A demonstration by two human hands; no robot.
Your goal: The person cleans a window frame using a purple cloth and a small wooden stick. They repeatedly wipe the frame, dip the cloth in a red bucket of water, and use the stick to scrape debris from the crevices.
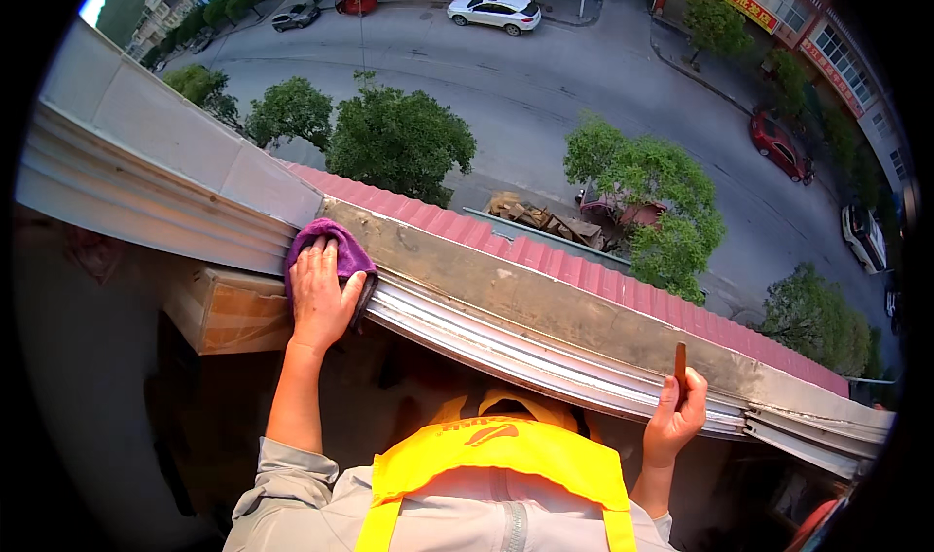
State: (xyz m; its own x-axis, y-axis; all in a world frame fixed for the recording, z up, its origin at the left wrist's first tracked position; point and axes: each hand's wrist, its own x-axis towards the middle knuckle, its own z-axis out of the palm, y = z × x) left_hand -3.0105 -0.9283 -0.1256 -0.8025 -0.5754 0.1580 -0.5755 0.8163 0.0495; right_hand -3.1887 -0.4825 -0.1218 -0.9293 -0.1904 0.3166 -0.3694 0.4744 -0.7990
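Note:
A purple cloth (342, 239) is bunched at the left end of the window track (467, 330), against the upright frame (165, 197). My left hand (319, 294) presses on it from above, fingers together over the fabric and thumb out to the side. In my right hand (673, 416), raised over the track farther right, is a slim brown stick-like tool (680, 361) that points away from me. Its lower part is hidden in my grip, so its kind does not show. Beyond the track runs a stained concrete ledge (506, 275).
A taped cardboard box (238, 311) stands inside, left of my left forearm. Outside, a red corrugated roof (584, 278) borders the ledge. Far below lie trees (399, 143), a street (545, 95) and parked cars, one of them a white car (494, 12). I wear a yellow apron (501, 460).

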